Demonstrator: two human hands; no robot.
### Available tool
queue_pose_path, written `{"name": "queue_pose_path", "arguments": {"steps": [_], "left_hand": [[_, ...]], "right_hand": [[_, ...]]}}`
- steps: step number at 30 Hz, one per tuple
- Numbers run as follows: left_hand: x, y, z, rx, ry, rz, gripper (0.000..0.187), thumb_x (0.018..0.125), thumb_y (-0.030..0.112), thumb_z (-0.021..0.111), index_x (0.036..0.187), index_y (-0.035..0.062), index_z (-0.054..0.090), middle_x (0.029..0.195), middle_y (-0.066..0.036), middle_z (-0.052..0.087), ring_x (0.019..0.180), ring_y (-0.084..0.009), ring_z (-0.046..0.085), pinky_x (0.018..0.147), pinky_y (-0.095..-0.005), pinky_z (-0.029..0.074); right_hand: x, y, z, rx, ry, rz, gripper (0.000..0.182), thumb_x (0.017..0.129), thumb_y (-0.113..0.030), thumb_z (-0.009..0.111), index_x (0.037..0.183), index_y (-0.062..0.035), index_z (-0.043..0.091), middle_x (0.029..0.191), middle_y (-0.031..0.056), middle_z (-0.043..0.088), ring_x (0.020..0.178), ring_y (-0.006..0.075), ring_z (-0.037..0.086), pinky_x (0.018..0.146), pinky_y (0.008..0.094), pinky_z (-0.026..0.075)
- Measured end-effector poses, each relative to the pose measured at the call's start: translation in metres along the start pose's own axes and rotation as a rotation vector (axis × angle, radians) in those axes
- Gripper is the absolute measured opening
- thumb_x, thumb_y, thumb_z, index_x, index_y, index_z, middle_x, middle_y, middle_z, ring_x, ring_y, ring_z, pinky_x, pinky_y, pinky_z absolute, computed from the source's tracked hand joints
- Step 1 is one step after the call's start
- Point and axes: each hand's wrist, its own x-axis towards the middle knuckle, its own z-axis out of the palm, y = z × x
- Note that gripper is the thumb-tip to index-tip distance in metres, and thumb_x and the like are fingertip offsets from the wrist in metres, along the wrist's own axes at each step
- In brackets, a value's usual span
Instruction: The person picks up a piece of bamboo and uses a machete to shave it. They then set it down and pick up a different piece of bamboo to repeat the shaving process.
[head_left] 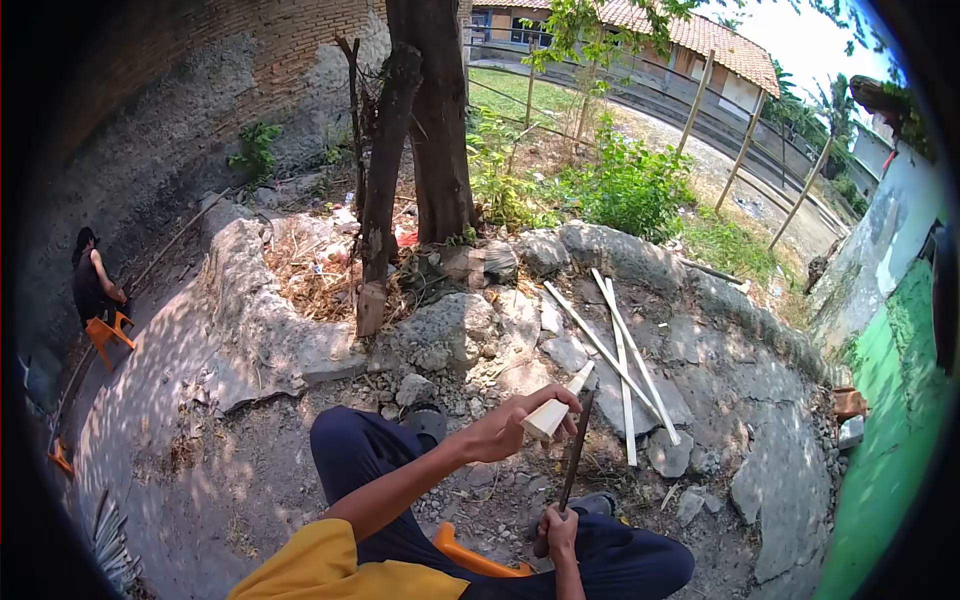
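My left hand (505, 425) is closed around a pale wooden piece (546, 419), whose cut end faces me and whose far end points up and right. Beside it a long dark blade (577, 450) stands nearly upright, its upper part close to the wood. My right hand (556, 530) grips the blade's handle low, above my right leg. Whether the blade touches the wood I cannot tell. Several pale wooden strips (622, 360) lie crossed on the broken ground ahead.
A tree trunk (435, 150) rises behind a low rubble edge (250, 330). At the far left a person (92, 275) sits on an orange stool (108, 335). An orange seat (470, 557) is under me. On the right stands a green wall (890, 430).
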Motion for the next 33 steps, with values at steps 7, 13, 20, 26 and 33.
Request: {"name": "queue_pose_path", "arguments": {"steps": [7,13,20,26,33], "left_hand": [[0.010,0.014,0.003,0.114,0.030,-0.105,0.054,0.096,0.053,0.059,0.128,0.0113,0.048,0.105,-0.006,0.067,0.095,-0.0158,0.063,0.077,-0.0328,0.052],[0.009,0.038,-0.001,0.714,0.228,-0.011,0.037,0.096,0.034,0.065,0.125,0.0130,0.058,0.113,-0.009,0.063,0.105,-0.0232,0.060,0.089,-0.0383,0.047],[0.016,0.019,0.006,0.386,0.356,0.404,0.027,0.091,0.025,0.072,0.106,0.0073,0.058,0.096,-0.006,0.059,0.091,-0.0175,0.058,0.082,-0.0334,0.047],[0.019,0.041,-0.002,0.104,0.491,0.503,0.040,0.093,0.016,0.065,0.062,0.0040,0.044,0.055,0.001,0.046,0.050,-0.0065,0.038,0.048,-0.0268,0.033],[0.013,0.142,-0.008,0.119,0.410,0.584,0.050,0.093,0.024,0.068,0.056,0.0054,0.039,0.048,0.002,0.041,0.041,-0.0067,0.039,0.040,-0.0259,0.030]], "right_hand": [[0.010,0.015,-0.003,-0.027,-0.019,0.006,0.017,0.087,-0.007,0.055,0.070,-0.0055,0.051,0.059,0.0013,0.046,0.048,0.0111,0.044,0.046,0.0265,0.039],[0.009,0.011,0.002,-0.029,0.005,0.003,0.016,0.087,-0.007,0.056,0.072,-0.0055,0.051,0.058,0.0019,0.046,0.048,0.0115,0.045,0.044,0.0268,0.038],[0.015,-0.006,-0.004,0.050,-0.003,-0.076,0.016,0.088,-0.007,0.054,0.072,-0.0059,0.050,0.059,0.0026,0.047,0.047,0.0115,0.044,0.043,0.0264,0.038],[0.003,-0.031,-0.002,0.054,0.019,-0.117,0.018,0.088,-0.006,0.054,0.071,-0.0070,0.048,0.059,0.0019,0.047,0.046,0.0108,0.044,0.043,0.0264,0.038],[-0.024,-0.072,-0.014,-0.136,0.064,-0.224,0.018,0.084,-0.011,0.063,0.069,-0.0017,0.058,0.057,0.0011,0.057,0.048,0.0083,0.052,0.046,0.0242,0.039]]}}
